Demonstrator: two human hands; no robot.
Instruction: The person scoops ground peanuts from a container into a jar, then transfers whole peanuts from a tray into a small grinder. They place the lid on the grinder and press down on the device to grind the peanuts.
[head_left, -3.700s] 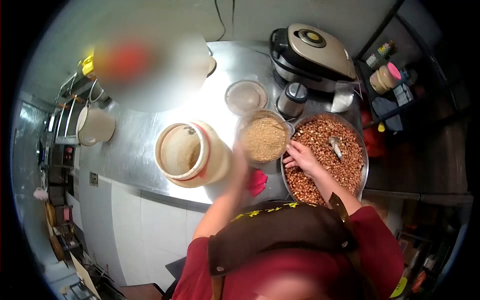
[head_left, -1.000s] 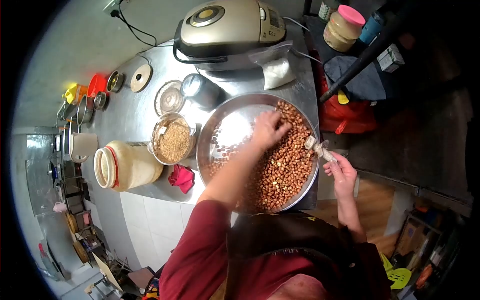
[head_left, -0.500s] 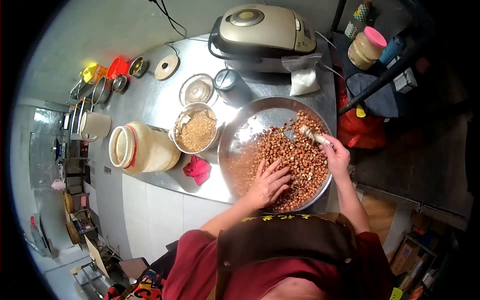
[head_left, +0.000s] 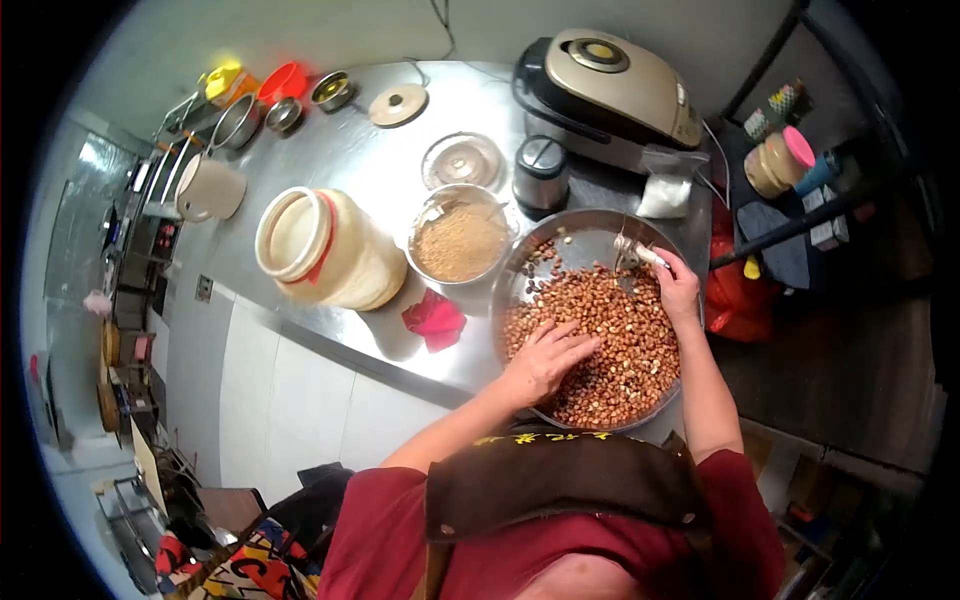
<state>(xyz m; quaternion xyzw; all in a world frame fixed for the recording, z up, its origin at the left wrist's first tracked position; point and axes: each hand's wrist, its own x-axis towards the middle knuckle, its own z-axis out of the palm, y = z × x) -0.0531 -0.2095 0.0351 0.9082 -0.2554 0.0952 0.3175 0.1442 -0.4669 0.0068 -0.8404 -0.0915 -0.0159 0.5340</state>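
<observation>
The brown nuts [head_left: 620, 350] lie in the big round pan [head_left: 590, 232], at the right side of the shiny table [head_left: 330, 140]. They are heaped toward the near side, and the far side has bare metal. The left hand [head_left: 550, 362] is open and flat on the nuts, with its fingers a bit spread. A hard push toward the near rim could tip some nuts out. The right hand [head_left: 680, 287] pinches a small pale bundle [head_left: 645, 254] over the far right part. It looks wrapped, maybe, but it is too small to be sure. If it is loose, bits could drop in and get mixed up with the nuts.

Just left of the pan is a pot [head_left: 430, 213] of tan crumbs [head_left: 460, 243]. The metal cup [head_left: 541, 175] sits just past the far rim. If the pan slid, it could bump them, and the crumbs could spill. The red cloth [head_left: 434, 320] is left of the pan, nearer than the pot.
</observation>
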